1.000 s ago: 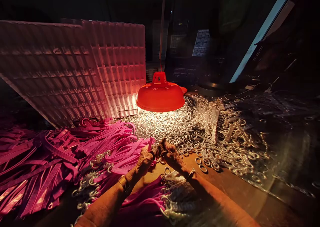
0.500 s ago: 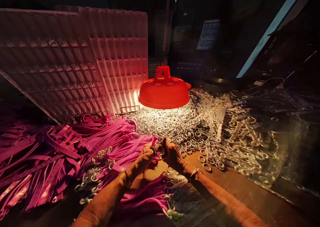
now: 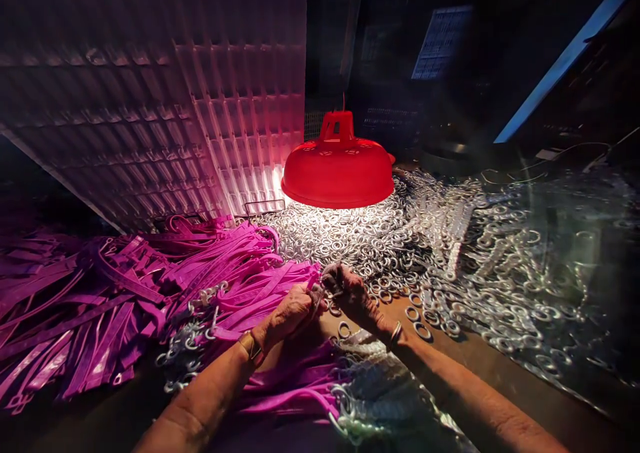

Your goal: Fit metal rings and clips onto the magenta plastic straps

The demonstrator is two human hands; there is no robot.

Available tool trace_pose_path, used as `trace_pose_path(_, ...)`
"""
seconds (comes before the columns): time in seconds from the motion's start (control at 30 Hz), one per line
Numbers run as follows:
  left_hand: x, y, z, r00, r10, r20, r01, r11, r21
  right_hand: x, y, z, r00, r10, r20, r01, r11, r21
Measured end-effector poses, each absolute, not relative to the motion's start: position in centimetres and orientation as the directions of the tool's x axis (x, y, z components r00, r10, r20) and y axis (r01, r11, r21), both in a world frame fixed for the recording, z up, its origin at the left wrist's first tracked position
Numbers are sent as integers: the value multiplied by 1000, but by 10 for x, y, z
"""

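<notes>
Both hands meet over the middle of the table, below the lamp. My left hand is closed, its fingertips wrapped round the end of a pink strap. Close beside it, my right hand is curled shut with fingertips pinched together; what they hold is hidden. Many pink straps lie heaped to the left, reaching up to my left hand. Just beyond my right hand spreads a pile of metal rings. A bundle of pink straps with metal rings on their ends lies below my wrists.
A red lamp hangs over the ring pile, its light falling on it. Ribbed translucent panels stand at the back left. Metal chains lie among rings to the right. Clear plastic lies near the front.
My hands stay close together over the same spot, with the fingers slightly shifted. The view has tilted a little, and the light looks whiter now.
</notes>
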State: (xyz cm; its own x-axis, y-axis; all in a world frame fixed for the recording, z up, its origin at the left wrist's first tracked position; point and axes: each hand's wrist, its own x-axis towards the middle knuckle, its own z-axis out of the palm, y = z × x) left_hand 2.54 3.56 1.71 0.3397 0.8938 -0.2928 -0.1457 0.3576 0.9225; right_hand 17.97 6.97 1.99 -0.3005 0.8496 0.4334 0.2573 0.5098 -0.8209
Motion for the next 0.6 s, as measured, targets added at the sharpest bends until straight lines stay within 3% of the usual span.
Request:
trace_pose_path(0.07,31,35,20,300,920,-252,-210,321,923,183,83,31,-156,952,263,49,273,-961)
trace_pose_path(0.13,33,36,20,264,939,-222,-281,295,913,189,95,40,-111,979,168,-116,156,-981)
trace_pose_path(0.2,33,36,19,240,947,-215,-340,290,895,196,101,46,-133,983,129,-171,106,-980)
trace_pose_path(0.33,34,35,24,204,957,-206,-401,274,874,200,88,52,-301,952,58,-47,46,-998)
trace_pose_path(0.5,37,27,37,186,953,-238,-434,297,851,188,59,52,-326,918,228,182,297,-937)
trace_pose_path(0.6,37,24,40,193,950,-247,-401,306,863,183,50,45,-332,919,213,231,298,-926)
